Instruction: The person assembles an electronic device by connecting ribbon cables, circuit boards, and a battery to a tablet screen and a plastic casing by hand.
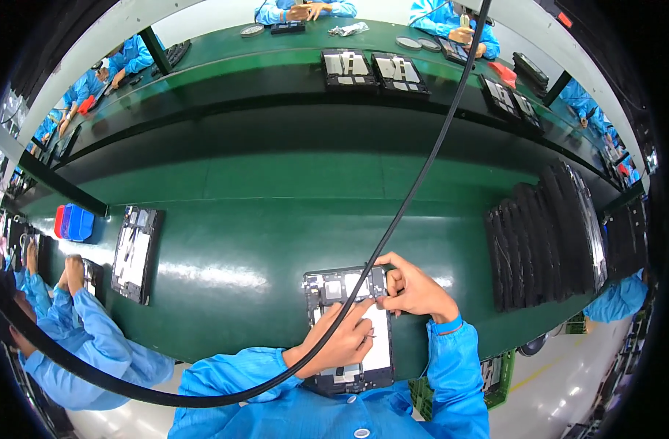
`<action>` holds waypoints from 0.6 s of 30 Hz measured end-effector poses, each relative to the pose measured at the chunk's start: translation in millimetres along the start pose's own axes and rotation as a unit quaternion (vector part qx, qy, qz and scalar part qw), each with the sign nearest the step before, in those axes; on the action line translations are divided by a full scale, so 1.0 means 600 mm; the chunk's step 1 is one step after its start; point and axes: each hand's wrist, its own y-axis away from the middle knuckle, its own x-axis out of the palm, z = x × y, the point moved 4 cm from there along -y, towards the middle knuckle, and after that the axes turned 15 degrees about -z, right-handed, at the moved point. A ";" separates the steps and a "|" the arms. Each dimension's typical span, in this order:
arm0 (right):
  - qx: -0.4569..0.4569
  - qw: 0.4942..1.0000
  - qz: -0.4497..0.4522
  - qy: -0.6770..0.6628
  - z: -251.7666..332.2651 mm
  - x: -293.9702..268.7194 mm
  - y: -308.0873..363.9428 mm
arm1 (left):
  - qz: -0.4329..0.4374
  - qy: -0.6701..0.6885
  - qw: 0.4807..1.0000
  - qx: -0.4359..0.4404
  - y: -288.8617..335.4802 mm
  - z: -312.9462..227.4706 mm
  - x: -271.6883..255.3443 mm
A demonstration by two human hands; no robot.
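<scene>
An opened tablet [380,340] lies in front of me at the table's near edge, its circuit board and pale battery exposed. My left hand [350,340] rests across its middle, fingers bent and the index reaching toward the upper right part. At that corner my right hand [416,290] has its thumb and index finger bent close together. Both sets of fingertips nearly meet by the tablet's upper right edge. Whatever small thing they may hold is hidden or too small to make out.
A black cable [422,175] hangs across the view, over the tablet and my left hand. Black trays [543,234] stand in a row at right. Another opened tablet [135,252] lies left, near a blue bin [77,222] and a co-worker [93,344]. A raised shelf [239,80] runs behind.
</scene>
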 end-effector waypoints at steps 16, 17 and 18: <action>0.007 1.000 0.002 0.003 -0.005 0.005 -0.004 | -0.027 0.004 0.999 -0.028 0.014 0.004 -0.041; -0.021 1.000 -0.017 -0.012 -0.004 0.002 -0.001 | -0.049 0.032 0.997 -0.058 0.018 0.010 -0.059; -0.046 0.998 -0.040 -0.026 -0.001 0.000 0.007 | -0.070 0.064 0.992 -0.087 0.025 0.015 -0.076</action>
